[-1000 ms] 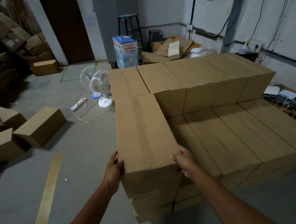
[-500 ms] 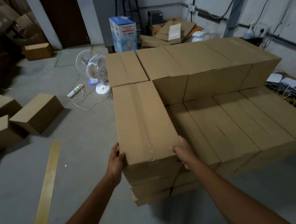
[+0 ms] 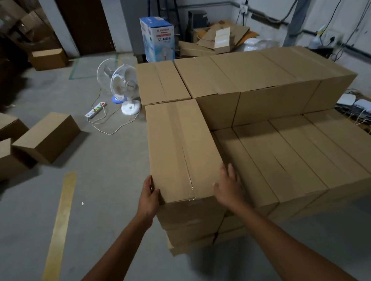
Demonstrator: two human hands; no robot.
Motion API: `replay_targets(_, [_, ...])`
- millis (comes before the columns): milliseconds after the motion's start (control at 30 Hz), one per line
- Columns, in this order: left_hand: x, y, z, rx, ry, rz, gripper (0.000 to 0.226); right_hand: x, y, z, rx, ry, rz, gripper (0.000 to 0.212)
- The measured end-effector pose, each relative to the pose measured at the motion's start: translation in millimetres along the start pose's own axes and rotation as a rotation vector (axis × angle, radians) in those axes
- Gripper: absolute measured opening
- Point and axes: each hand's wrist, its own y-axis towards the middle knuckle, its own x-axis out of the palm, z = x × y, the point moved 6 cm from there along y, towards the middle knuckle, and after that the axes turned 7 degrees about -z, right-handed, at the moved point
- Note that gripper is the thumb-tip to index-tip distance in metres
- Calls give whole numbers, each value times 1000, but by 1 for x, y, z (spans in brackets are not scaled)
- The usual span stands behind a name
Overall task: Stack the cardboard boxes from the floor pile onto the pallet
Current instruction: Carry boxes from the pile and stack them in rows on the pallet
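A long taped cardboard box [image 3: 178, 145] lies on the near left corner of the stack, level with the taller back tier [image 3: 252, 74]. My left hand [image 3: 150, 197] cups its near left corner. My right hand [image 3: 228, 186] is at its near right edge with the fingers spread and pointing up, above the lower tier of boxes [image 3: 301, 149]. The boxes hide the pallet. Several loose boxes of the floor pile [image 3: 46, 137] lie on the concrete at the left.
Two table fans [image 3: 125, 89] and a power strip [image 3: 95, 109] with a trailing cord sit left of the stack. Behind stand a blue fan carton [image 3: 159, 41] and flattened cardboard [image 3: 221, 37]. A yellow floor line [image 3: 60, 219] runs near me. Small devices and cables [image 3: 360, 106] lie at the right.
The box has slid forward on the stack to meet the back tier. My right hand has loosened, its fingers now spread. The view has tilted down a little.
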Motion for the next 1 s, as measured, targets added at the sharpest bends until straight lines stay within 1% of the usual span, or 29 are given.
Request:
replay_targets(33, [0,-1,3,61,184,6,54,2,-4,-12,-85,-142,35,77])
replay_targets(67, [2,-3,5,133,384,1,58,6,-9,-23,-158,-230,38,74])
replay_targets(133, [9,-8,9,222,674,-51,66,20,-15,-33,-212,-349,1,70])
replay_targets(167, [12,-10,10,238,761,-95,70,26,-16,-32,-205,-388,-13,69])
replay_targets(200, [14,-12,11,234,823,-133,78,29,-18,-29,-197,-413,-19,69])
replay_targets(267, [9,-15,14,215,884,-147,102,27,-21,-28,-203,-407,-21,69])
replay_targets(300, [5,-18,19,212,886,-137,102,24,-24,-29,-214,-376,-16,70])
replay_targets(367, [-1,-26,32,227,857,-87,83,14,-31,-34,-236,-276,2,72])
replay_targets(433, [-6,-39,52,292,827,1,72,1,-43,-40,-264,-166,37,73])
replay_targets(567, [-15,-82,82,446,728,152,69,-21,-83,-52,-329,75,78,76])
replay_targets(667, [-18,-130,92,499,654,243,67,-34,-125,-57,-410,204,146,75])
replay_targets(733, [-19,-165,90,505,615,293,67,-36,-154,-57,-469,275,180,74])
replay_targets(800, [-21,-201,84,494,587,333,66,-32,-182,-55,-509,337,179,72])
replay_targets(900, [-26,-250,67,467,565,377,65,-16,-216,-54,-582,410,134,72])
replay_targets(1000, [-40,-291,44,422,550,415,63,10,-243,-53,-598,445,87,76])
